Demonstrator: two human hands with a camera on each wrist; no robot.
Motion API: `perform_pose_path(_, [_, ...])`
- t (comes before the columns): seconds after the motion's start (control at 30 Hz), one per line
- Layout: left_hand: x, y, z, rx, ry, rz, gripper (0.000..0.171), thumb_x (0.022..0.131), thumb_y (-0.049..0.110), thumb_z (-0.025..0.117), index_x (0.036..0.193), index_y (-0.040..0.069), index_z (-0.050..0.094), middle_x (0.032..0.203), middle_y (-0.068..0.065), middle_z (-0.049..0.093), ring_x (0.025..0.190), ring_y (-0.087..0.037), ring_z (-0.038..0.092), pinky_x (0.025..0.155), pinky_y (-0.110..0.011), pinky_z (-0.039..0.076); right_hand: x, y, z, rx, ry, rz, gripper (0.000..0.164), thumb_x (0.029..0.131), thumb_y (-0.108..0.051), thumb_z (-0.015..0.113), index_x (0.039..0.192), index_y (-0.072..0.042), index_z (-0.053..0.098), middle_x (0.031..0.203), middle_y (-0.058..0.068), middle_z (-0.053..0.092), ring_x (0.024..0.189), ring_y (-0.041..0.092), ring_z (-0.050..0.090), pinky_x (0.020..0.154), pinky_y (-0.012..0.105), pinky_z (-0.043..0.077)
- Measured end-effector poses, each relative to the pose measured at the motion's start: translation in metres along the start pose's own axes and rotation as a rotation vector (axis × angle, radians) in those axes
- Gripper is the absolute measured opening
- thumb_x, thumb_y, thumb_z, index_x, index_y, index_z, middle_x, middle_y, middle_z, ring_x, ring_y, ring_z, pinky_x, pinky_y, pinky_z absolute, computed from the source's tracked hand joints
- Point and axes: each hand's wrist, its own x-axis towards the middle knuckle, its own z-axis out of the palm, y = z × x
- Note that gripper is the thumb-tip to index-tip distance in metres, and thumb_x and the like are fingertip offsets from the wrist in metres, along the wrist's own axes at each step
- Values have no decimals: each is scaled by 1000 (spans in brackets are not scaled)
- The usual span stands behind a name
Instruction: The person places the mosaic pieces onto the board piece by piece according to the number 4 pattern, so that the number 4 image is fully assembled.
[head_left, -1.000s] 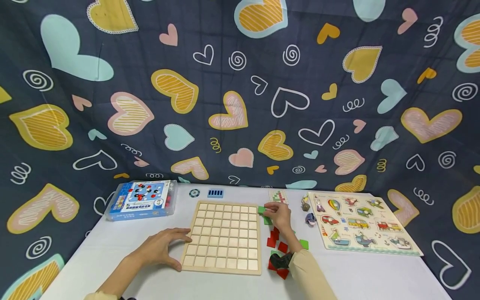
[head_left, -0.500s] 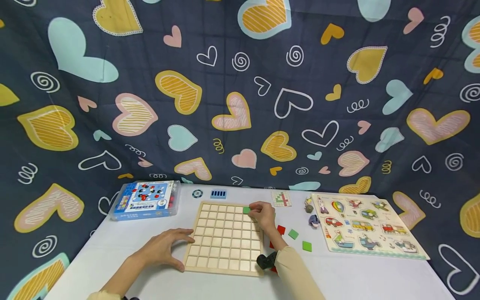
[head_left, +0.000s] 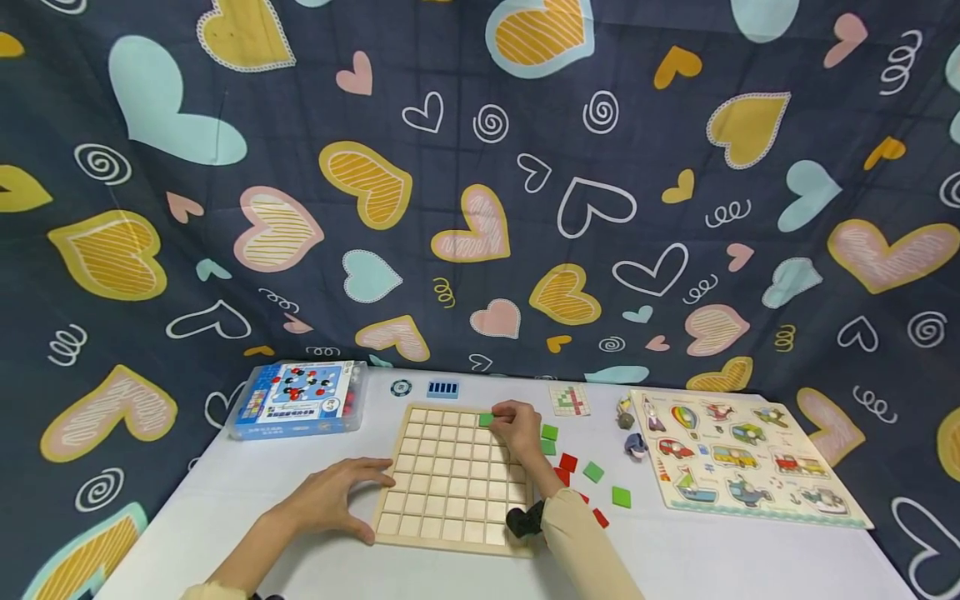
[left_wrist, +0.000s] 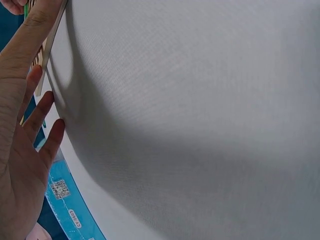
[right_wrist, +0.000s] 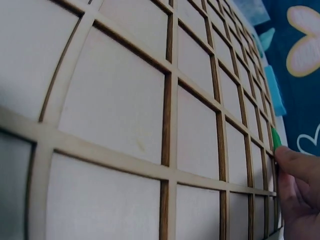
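Note:
A wooden grid board [head_left: 450,547] with square cells lies flat on the white table. My right hand [head_left: 517,433] is over its far right part and pinches a green square tile [head_left: 486,420] at the back row of cells. In the right wrist view, thumb and finger hold this tile [right_wrist: 275,137] by its edge above the grid. My left hand [head_left: 333,497] rests at the board's left side, fingers spread, with thumb and fingertips against the frame. Loose green tiles [head_left: 621,497] and red tiles [head_left: 567,462] lie right of the board, some hidden behind the right forearm.
Behind the board are a pattern card [head_left: 570,401], a small blue rectangle [head_left: 443,389] and a round chip [head_left: 401,387]. A plastic box [head_left: 300,400] stands back left. To the right are small figurines [head_left: 635,447] and a picture puzzle board [head_left: 750,458]. A heart-patterned curtain hangs behind.
My right hand has carried the green tile left from the loose tiles onto the board's back row. The left hand has stayed at the frame. The head view has shifted slightly.

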Motion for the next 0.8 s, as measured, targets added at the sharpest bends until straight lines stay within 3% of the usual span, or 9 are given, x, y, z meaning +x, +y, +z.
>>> perform_pose_path(0.3, [-1,3,2,3,18,15,76,56,63,78,119,22,66,138,-4,53,124,-36,49,93,-60,45,-3,-5,-3,9,-15,10,18,73,10,75,90,8,69,79,19,71,71,30,70,68,37,58])
perform_pose_path(0.43, [0,3,1,-3,18,18,76,57,61,79,120,21,65,139,-6,53,124,-38,48,94,-61,44,-2,-3,-10,48,-6,62,17,75,9,74,92,8,69,82,19,71,75,31,71,71,37,58])
perform_pose_path(0.8, [-1,0,1,-3,14,-9,75,57,61,79,119,21,66,139,-6,52,126,-37,46,96,-61,42,-4,20,-62,93,-11,152,19,78,10,71,97,8,69,93,22,70,86,33,69,70,32,59])
